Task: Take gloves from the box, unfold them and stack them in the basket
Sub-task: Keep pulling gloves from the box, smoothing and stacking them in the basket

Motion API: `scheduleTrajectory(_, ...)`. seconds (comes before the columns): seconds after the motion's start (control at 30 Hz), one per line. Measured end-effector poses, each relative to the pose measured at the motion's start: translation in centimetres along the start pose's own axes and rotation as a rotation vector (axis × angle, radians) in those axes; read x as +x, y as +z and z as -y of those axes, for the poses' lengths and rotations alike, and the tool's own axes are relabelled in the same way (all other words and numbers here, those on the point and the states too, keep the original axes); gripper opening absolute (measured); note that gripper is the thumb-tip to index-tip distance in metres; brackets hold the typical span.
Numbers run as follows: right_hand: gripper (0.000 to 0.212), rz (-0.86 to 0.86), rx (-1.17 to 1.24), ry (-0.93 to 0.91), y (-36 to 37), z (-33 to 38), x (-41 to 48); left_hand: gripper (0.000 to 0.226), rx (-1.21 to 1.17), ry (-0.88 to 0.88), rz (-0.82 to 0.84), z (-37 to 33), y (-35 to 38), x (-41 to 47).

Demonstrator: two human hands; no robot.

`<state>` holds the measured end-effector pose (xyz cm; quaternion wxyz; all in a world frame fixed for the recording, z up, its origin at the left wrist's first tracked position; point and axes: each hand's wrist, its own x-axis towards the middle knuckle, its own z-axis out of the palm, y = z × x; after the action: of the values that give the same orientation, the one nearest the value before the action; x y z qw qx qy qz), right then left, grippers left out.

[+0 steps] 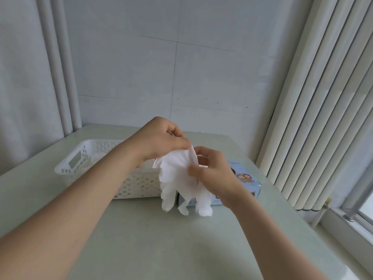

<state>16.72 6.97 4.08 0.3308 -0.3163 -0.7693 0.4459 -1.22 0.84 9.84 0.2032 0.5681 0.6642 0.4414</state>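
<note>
White glove (177,174) pinched by your left hand (161,138) and right hand (212,174) mid-frame: unfolding; next, lay it flat in the basket (84,156).

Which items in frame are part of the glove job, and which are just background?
Job: white glove, pinched by left hand and right hand; white basket; blue glove box.
Background: table, vertical blinds, window, wall pipes.

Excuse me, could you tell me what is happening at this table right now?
A person holds a white glove up in both hands: the left hand pinches its top edge, the right hand its side, and the glove's fingers dangle. It hangs over the table, in front of the white basket and the blue box.
</note>
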Motion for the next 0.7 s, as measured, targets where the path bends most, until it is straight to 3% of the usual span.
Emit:
scheduleTrajectory(0.07, 0.031, -0.028, 0.031, 0.013, 0.1, 0.1, 0.1, 0.014, 0.028, 0.011, -0.013, 0.3, -0.3, 0.0)
scheduleTrajectory(0.2, 0.015, -0.134, -0.016, 0.09, 0.3, -0.1, 0.6, 0.019, 0.065, 0.026, -0.037, 0.7, -0.4, 0.0)
scheduleTrajectory(0.43, 0.026, -0.21, -0.071, 0.244, -1.1, 0.0, 0.7, 0.022, 0.096, 0.098, -0.031, 1.9, -1.1, 0.7)
scheduleTrajectory(0.6, 0.017, -0.333, 0.314, 0.333, -1.6, -0.2, 1.1, 0.029, 0.029, 0.083, -0.082, 2.4, -1.7, 1.4)
scheduleTrajectory(0.7, 0.024, -0.402, 0.468, 0.307, -1.4, 0.0, 1.2, 0.036, -0.016, 0.09, -0.081, 2.2, -1.7, 1.6)
